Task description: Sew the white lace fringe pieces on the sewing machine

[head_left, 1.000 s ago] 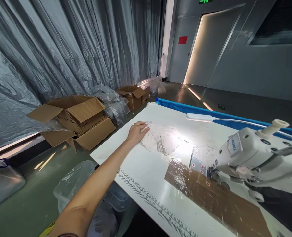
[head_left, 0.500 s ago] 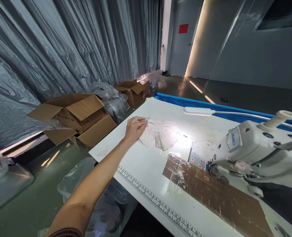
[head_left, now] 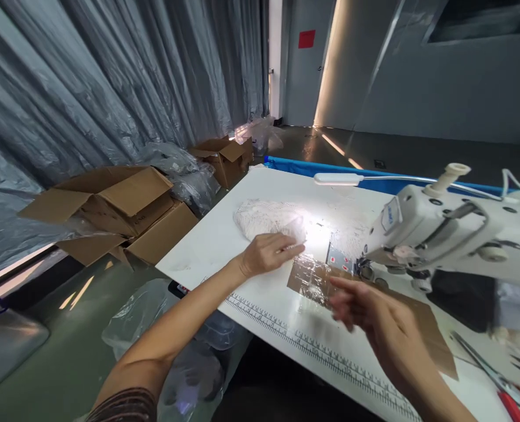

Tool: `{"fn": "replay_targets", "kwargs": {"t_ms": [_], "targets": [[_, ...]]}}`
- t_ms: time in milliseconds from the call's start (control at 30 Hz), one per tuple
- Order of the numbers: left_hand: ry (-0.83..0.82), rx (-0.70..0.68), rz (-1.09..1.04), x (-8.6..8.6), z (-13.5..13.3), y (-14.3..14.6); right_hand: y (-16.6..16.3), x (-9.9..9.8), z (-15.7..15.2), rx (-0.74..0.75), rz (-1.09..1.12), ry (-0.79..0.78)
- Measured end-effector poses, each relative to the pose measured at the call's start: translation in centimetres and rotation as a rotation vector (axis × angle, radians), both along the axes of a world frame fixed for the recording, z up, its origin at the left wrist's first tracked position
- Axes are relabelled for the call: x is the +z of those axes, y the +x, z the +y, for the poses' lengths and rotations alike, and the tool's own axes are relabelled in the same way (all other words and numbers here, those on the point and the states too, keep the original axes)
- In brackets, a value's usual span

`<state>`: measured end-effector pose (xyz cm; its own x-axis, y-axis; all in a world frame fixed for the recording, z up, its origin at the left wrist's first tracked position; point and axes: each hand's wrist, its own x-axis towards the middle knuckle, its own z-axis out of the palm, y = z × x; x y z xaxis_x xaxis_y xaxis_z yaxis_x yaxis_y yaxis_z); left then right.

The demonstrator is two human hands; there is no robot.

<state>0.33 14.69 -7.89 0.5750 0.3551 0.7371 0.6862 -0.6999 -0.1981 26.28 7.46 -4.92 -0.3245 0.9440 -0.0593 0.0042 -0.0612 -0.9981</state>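
Note:
White lacy fabric (head_left: 264, 217) lies in a rounded heap on the white sewing table (head_left: 225, 264). At its near right edge is my left hand (head_left: 269, 253), fingers bent and closed on the fabric's edge, though the fingertips are partly lost in glare. My right hand (head_left: 374, 310) is raised over the brown sheet (head_left: 418, 316), its index finger stretched out and the other fingers apart and blurred; it holds nothing visible. Past it stands the white sewing machine (head_left: 444, 228), with a metal plate (head_left: 341, 258) below its needle area.
A lamp (head_left: 338, 179) on a thin arm lights the table. Scissors with red handles (head_left: 508, 398) lie at the right front. A printed ruler (head_left: 304, 343) runs along the near edge. Open cardboard boxes (head_left: 132, 190) and plastic bags (head_left: 194, 184) stand on the floor to the left.
My left hand has moved from the fabric's left end to its near right edge. The fabric now lies in a rounder heap. My right hand has come into view; the view has shifted.

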Motion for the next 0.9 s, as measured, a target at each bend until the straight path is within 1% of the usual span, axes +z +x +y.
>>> {"fn": "replay_targets", "kwargs": {"t_ms": [100,133,167,200,233,300,333,400,500,533,600,633,667,733,833,900], "targets": [[-0.122,-0.308,0.041,0.4,-2.5,4.5,-0.2,-1.3,1.3,0.03,0.252,-0.342],[-0.191,-0.414,0.039,0.6,-3.4,5.9,0.0,-1.6,1.5,0.035,0.305,-0.411],[-0.26,-0.51,0.023,0.9,-4.1,7.1,0.3,-1.9,1.6,0.027,0.319,-0.434],[-0.336,-0.57,0.002,1.3,-4.7,8.1,0.6,-2.1,1.5,0.011,0.308,-0.43],[-0.402,-0.595,-0.031,1.7,-5.0,8.8,0.9,-2.3,1.4,0.003,0.282,-0.413],[-0.546,-0.589,-0.071,2.6,-4.8,9.7,1.5,-2.5,0.9,0.034,0.219,-0.368],[-0.615,-0.585,-0.069,3.0,-4.4,10.0,1.7,-2.5,0.6,0.08,0.185,-0.344],[-0.755,-0.603,-0.003,3.5,-3.3,10.3,2.5,-2.3,0.1,0.218,0.107,-0.305],[-0.959,-0.651,0.153,3.7,-2.2,10.2,4.5,-1.4,-0.4,0.423,-0.009,-0.225],[-1.008,-0.66,0.174,3.6,-2.1,10.0,5.4,-1.1,-0.4,0.472,-0.039,-0.212],[-1.071,-0.659,0.145,3.5,-2.0,9.5,6.9,-0.6,0.1,0.529,-0.076,-0.212],[-1.087,-0.648,0.116,3.4,-2.0,9.2,7.6,-0.6,0.5,0.535,-0.092,-0.214],[-1.092,-0.627,0.085,3.4,-1.9,9.0,8.1,-0.6,1.1,0.516,-0.11,-0.205],[-1.064,-0.565,0.039,3.2,-1.4,8.6,8.9,-1.1,2.6,0.397,-0.166,-0.156],[-0.947,-0.409,0.03,2.4,0.0,8.0,9.6,-2.4,5.0,0.155,-0.326,-0.074],[-0.856,-0.3,0.062,1.7,1.1,7.5,10.0,-3.1,6.1,0.077,-0.465,-0.026]]}}
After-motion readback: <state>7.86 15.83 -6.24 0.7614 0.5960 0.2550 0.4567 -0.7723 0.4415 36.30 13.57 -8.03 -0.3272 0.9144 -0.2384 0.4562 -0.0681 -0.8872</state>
